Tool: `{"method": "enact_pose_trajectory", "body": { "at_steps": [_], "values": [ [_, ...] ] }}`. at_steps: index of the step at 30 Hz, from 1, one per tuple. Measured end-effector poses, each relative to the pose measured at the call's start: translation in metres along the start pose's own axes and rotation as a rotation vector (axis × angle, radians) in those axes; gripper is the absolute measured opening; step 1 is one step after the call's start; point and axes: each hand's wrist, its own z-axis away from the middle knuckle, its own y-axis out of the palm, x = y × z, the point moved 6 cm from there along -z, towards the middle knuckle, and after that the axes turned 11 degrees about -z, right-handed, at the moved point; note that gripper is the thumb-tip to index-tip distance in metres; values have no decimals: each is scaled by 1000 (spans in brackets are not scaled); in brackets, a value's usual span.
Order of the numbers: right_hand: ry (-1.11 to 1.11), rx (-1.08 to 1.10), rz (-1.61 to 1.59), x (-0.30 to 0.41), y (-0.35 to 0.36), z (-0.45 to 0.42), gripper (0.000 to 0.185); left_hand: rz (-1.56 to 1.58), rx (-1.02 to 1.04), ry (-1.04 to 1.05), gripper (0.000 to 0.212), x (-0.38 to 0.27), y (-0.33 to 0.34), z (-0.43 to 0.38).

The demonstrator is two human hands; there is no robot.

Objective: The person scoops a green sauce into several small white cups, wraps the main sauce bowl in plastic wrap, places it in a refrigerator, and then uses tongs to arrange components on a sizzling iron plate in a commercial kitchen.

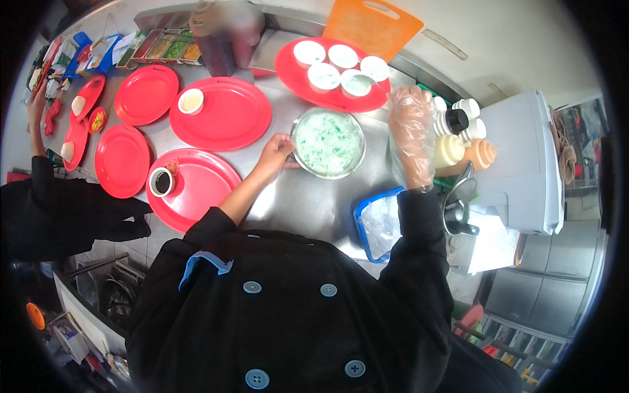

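Note:
My bare left hand point(273, 156) grips the rim of a round metal bowl point(363, 132). White sauce flecked with green point(328, 142) fills much of it. To the right of the bowl, my right hand point(412, 125) wears a clear plastic glove. Its fingers are closed on a spoon point(369, 80) whose tip reaches over the nearest white cup point(355, 87). Several such cups stand together on a red oval platter point(295, 91) behind the bowl. Green-flecked sauce shows in at least two of them; glare hides the contents of others.
Red plates point(231, 127) spread across the steel counter point(295, 201) at left, some bearing sauce cups. Squeeze bottles point(448, 151) and stacked cups point(467, 108) stand at right. A blue-rimmed tub point(361, 223) is near my right forearm. Another person's arm point(37, 118) reaches in far left.

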Motion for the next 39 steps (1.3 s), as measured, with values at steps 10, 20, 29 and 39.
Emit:
{"method": "enact_pose_trajectory", "body": {
  "at_steps": [10,20,29,39],
  "values": [
    [-236,122,68,34,0,42,7,40,29,21,19,3,-1,-1],
    [247,463,-501,1,59,99,17,11,31,15,20,4,-1,-3],
    [878,366,-1491,-60,59,123,11,20,25,10,19,0,3,-1],
    [132,0,-249,-40,-8,-9,13,17,27,16,19,1,1,-1]
  ]
}}
